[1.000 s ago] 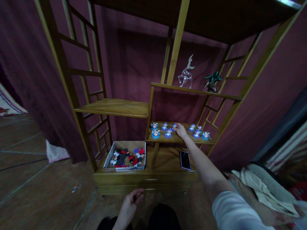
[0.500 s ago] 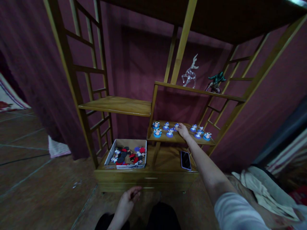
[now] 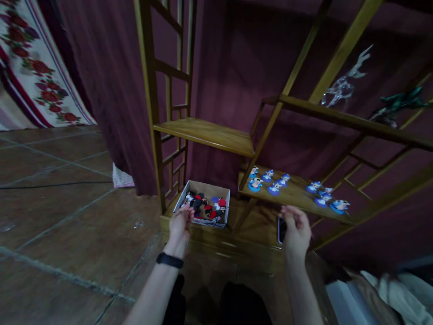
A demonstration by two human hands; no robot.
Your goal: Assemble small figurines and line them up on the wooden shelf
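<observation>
My left hand (image 3: 181, 222) is at the front left corner of a shallow cardboard box (image 3: 227, 212), its loosely bent fingers over the edge. Small figurines (image 3: 209, 210) with red, black and purple bases lie jumbled in the box. My right hand (image 3: 296, 229) hovers in front of the low shelf, fingers loosely curled and apart, with nothing seen in them. It partly covers a phone (image 3: 280, 229). On the low shelf (image 3: 294, 195) several blue-and-white figurines (image 3: 274, 188) stand upright on round bases, in a left group and a right group.
A bare wooden shelf board (image 3: 206, 133) is above the box. On the upper right shelf (image 3: 341, 118) stand a clear deer figure (image 3: 341, 90) and a dark green figure (image 3: 402, 101). Slatted side frames and posts (image 3: 149, 90) bound the unit. Cloth (image 3: 389, 289) lies at lower right.
My right hand has left the figurine on the low shelf and drawn back toward me. My left hand has risen forward to the box. The view has turned left.
</observation>
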